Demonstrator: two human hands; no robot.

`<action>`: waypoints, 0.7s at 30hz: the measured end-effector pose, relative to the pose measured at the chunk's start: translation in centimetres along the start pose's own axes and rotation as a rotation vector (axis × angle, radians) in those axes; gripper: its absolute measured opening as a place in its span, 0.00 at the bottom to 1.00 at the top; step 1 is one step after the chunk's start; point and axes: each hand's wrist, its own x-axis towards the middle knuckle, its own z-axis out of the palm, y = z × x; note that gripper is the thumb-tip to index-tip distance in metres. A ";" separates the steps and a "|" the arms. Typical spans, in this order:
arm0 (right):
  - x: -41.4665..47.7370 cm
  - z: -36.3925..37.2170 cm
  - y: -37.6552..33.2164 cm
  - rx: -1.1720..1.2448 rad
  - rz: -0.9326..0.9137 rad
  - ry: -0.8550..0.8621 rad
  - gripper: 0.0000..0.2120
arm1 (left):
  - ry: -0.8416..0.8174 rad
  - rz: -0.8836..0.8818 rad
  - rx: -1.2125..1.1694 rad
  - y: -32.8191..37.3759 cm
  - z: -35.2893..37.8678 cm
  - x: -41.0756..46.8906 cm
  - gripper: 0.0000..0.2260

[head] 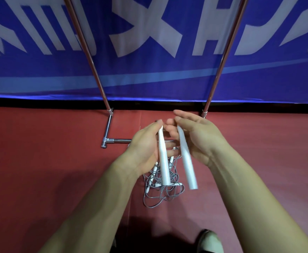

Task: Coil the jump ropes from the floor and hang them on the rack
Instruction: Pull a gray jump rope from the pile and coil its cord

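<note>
My left hand grips a white jump rope handle, thumb along its top end, fingers curled under it. My right hand holds a second white handle by its upper end, and the wide end of that handle points down toward me. The two hands are close together above the floor. Below them a tangle of grey jump ropes with more small white handles lies on the red floor. The chrome rack stands just behind, its two poles rising out of view.
The rack's base bar and its foot joint rest on the red floor left of my hands. A blue banner with white lettering closes off the back. My shoe shows at the bottom edge.
</note>
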 end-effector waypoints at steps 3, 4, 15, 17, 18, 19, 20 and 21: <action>0.6 -0.2 0.8 -0.006 -0.079 0.102 0.08 | 0.027 -0.054 0.019 -0.3 -0.1 0.1 0.17; 0.7 -0.2 1.0 -0.039 -0.100 0.121 0.06 | 0.033 -0.057 0.024 -0.4 0.1 0.0 0.16; 1.4 0.4 2.8 -0.300 -0.173 0.162 0.18 | 0.105 0.020 0.099 -1.2 0.5 -0.1 0.11; 1.4 -0.2 3.1 -0.659 -0.325 0.128 0.18 | 0.116 0.035 0.142 -1.3 0.3 -0.1 0.12; 1.4 -0.3 3.3 -0.774 -0.381 0.119 0.17 | 0.117 0.039 0.172 -1.3 0.2 -0.2 0.12; 1.3 -0.5 3.3 -0.827 -0.412 0.117 0.16 | 0.111 0.047 0.197 -1.3 0.1 -0.2 0.13; 1.3 -0.6 3.4 -0.841 -0.429 0.117 0.15 | 0.102 0.060 0.215 -1.3 0.0 -0.3 0.13; 1.4 -0.8 3.3 -0.856 -0.442 0.117 0.14 | 0.094 0.075 0.232 -1.3 -0.1 -0.4 0.13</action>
